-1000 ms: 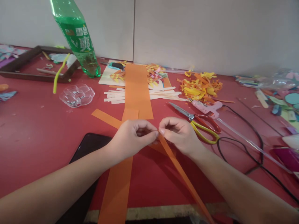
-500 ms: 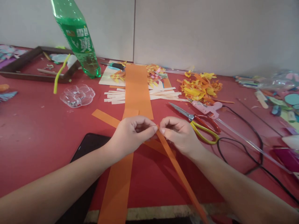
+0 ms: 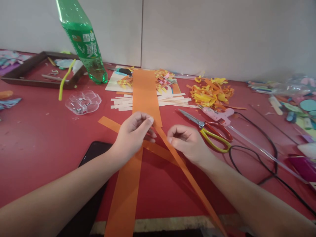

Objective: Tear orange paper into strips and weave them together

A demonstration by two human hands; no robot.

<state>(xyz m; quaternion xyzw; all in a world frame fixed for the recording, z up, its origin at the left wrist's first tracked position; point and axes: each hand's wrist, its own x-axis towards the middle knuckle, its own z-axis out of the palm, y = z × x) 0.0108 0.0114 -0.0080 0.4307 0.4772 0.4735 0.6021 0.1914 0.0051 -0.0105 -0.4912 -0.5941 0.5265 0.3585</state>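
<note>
A narrow orange paper strip [image 3: 189, 172] runs from my left hand down toward the near table edge. My left hand [image 3: 134, 135] pinches its upper end between thumb and fingers. Partway along the strip, my right hand [image 3: 185, 141] has its thumb and fingers closed on the strip's edge. Below the hands, a wide orange paper strip [image 3: 125, 194] lies lengthwise, with another wide orange piece [image 3: 145, 92] beyond it. A shorter orange strip [image 3: 108, 123] crosses underneath, partly hidden by my left hand. Red-and-yellow-handled scissors [image 3: 207, 126] lie right of my right hand.
A dark phone [image 3: 95, 153] lies under my left forearm. A pink glue gun [image 3: 218, 115] with a black cord is at the right. Behind are pale strips [image 3: 122, 102], yellow-orange scraps [image 3: 212, 93], a green bottle [image 3: 87, 46], a clear dish [image 3: 84, 102] and a dark frame [image 3: 32, 80].
My left hand has moved up and left, drawing the narrow strip's end with it. My right hand has stayed nearly in place, so the two hands are farther apart.
</note>
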